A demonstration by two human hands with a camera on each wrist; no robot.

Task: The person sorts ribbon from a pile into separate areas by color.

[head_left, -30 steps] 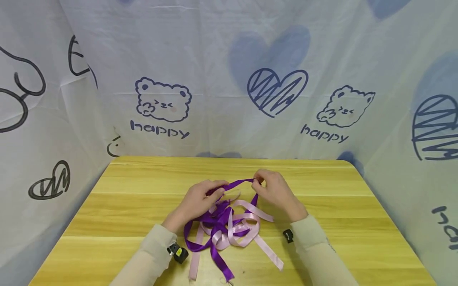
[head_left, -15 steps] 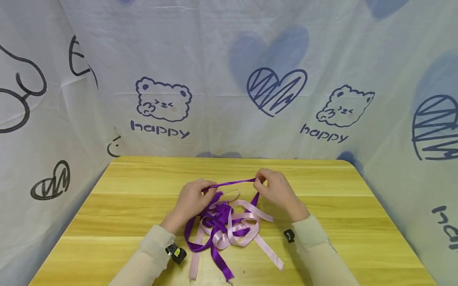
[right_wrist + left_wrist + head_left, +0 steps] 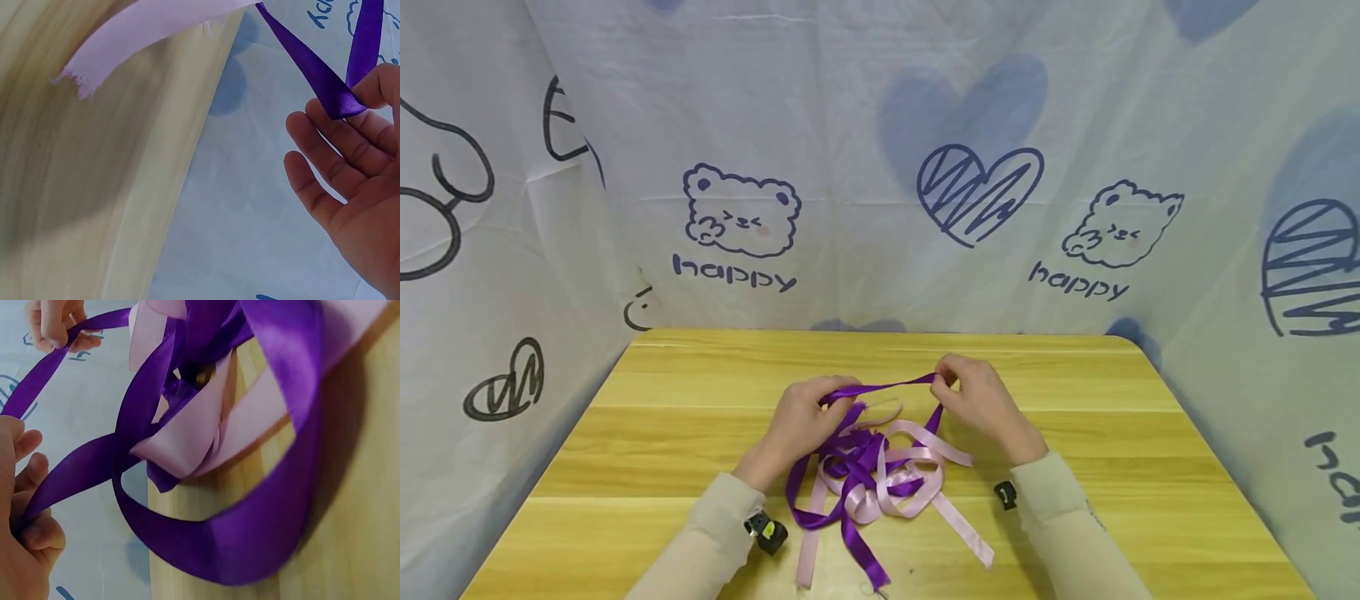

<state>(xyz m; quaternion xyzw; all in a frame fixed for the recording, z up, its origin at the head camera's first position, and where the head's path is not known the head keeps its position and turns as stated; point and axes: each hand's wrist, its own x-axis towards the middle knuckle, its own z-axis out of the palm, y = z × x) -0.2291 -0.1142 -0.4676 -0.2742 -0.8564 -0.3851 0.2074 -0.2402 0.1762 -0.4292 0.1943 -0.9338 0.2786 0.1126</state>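
Note:
A purple satin ribbon (image 3: 895, 386) stretches between the two hands above a loose tangle. My left hand (image 3: 805, 417) grips it at the upper left; in the left wrist view the purple band runs into its curled fingers (image 3: 39, 534). On the other side my right hand (image 3: 977, 404) pinches the same ribbon between thumb and index finger, the other fingers spread loosely in the right wrist view. Below lies the tangle, where purple loops cross a pale pink ribbon (image 3: 958, 529). A frayed pink end (image 3: 81, 81) shows in the right wrist view. The crossings in the middle are partly hidden.
The heap lies on a wooden table (image 3: 647, 450) with light yellow grain. Behind it and at both sides hangs a white cloth (image 3: 857, 250) printed with hearts and bears. A small black device (image 3: 767, 533) sits at the left cuff, another (image 3: 1005, 495) by the right cuff.
My left hand has drawn back to the left, off the top of the tangle, and the purple stretch between the hands has lengthened. The right hand has stayed almost in place.

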